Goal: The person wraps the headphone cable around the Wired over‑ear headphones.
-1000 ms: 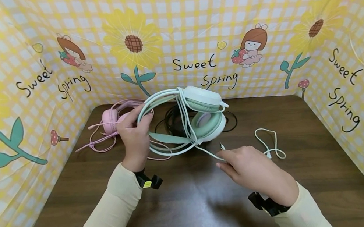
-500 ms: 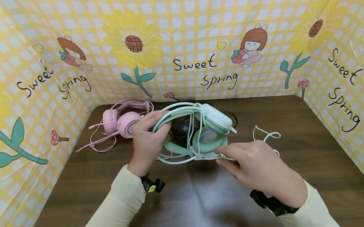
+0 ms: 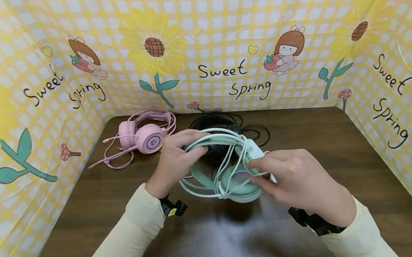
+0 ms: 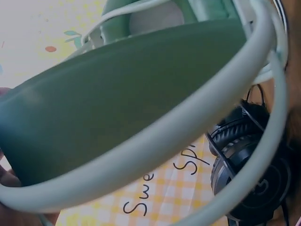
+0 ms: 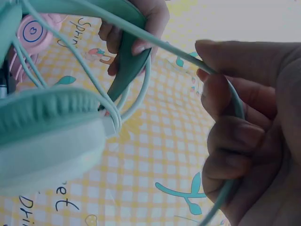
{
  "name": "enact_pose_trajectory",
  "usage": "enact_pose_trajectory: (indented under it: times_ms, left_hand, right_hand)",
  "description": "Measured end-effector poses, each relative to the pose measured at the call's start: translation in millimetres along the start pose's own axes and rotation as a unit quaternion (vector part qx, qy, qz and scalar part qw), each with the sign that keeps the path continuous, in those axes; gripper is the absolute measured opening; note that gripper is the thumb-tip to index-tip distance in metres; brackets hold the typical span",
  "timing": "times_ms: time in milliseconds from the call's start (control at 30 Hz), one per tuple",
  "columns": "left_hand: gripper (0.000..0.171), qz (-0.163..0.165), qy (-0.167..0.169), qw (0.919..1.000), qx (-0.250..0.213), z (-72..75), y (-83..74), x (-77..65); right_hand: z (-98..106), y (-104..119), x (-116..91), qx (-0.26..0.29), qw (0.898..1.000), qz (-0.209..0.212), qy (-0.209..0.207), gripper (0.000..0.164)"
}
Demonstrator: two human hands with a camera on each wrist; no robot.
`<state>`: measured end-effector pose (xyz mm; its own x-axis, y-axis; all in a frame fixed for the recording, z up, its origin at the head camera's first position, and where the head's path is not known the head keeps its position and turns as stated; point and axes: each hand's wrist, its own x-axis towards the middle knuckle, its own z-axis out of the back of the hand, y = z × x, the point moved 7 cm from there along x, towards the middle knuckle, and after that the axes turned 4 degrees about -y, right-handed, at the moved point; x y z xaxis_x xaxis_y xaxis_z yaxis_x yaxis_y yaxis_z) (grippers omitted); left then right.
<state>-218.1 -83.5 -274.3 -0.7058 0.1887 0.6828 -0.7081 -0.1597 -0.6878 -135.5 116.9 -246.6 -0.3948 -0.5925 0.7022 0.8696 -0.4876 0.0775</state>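
Note:
My left hand [image 3: 177, 158] grips the headband of the mint-green and white headphones [image 3: 240, 185], its thumb on the near side. They are held over the table, ear cups to the right, and thin cord is wound in loops around the band and cups. In the left wrist view the padded headband [image 4: 117, 103] fills most of the picture. My right hand [image 3: 302, 179] pinches the headphone cord [image 5: 164, 44] between thumb and forefinger beside the cups. The right wrist view shows the cord running on under the curled fingers [image 5: 235, 134].
Pink headphones [image 3: 150, 138] with their cord lie at the back left of the brown table [image 3: 210, 245]. Black headphones [image 4: 254, 174] sit at the back middle, partly behind the held pair. A yellow checked cloth [image 3: 210, 27] stands around the back and sides.
The mint headphones have come down, toward me and rightward in my left hand. My right hand has drawn the cord up beside the ear cups. The white cord loop at right is out of sight.

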Motion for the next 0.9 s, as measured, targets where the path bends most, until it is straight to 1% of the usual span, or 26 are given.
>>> enact_pose_trajectory:
  times_ms: [100, 133, 267, 367, 400, 533, 633, 800, 900]
  left_hand:
    - [0.021, 0.012, 0.031, 0.9994, 0.006, -2.0, -13.0, 0.3]
    - [0.021, 0.016, 0.040, 0.9991, 0.004, -2.8, -13.5, -0.4]
    - [0.025, 0.015, 0.074, 0.9970, -0.015, -6.3, -1.0, -6.7]
    - [0.028, 0.007, 0.090, 0.9954, -0.033, -8.1, 12.0, -9.7]
    - [0.028, 0.005, 0.094, 0.9948, -0.039, -8.6, 13.4, -9.8]
    - [0.027, -0.012, 0.110, 0.9920, -0.059, -12.7, 14.0, -4.8]
    - [0.026, -0.015, 0.123, 0.9900, -0.068, -14.3, 12.7, -3.2]
    - [0.025, -0.020, 0.141, 0.9868, -0.078, -13.5, 10.9, -1.3]
    - [0.026, -0.027, 0.154, 0.9838, -0.088, -12.1, 10.5, -3.1]
  right_hand:
    - [-1, -1, 2, 0.000, 1.000, 0.004, 0.019, 0.030]
    - [-2, -1, 3, 0.000, 1.000, 0.006, 0.025, 0.030]
    - [-3, -2, 6, 0.006, 0.999, 0.012, 0.031, 0.029]
    - [-1, -4, 8, 0.004, 1.000, 0.014, 0.020, 0.030]
    - [-1, -5, 9, 0.002, 1.000, 0.014, 0.016, 0.029]
    - [4, -12, 13, 0.000, 1.000, 0.014, 0.012, 0.028]
    - [4, -18, 12, 0.005, 1.000, 0.008, 0.014, 0.026]
    - [2, -30, 5, 0.023, 1.000, -0.016, 0.006, 0.021]
    - [-1, -36, -1, 0.039, 0.999, -0.031, 0.006, 0.014]
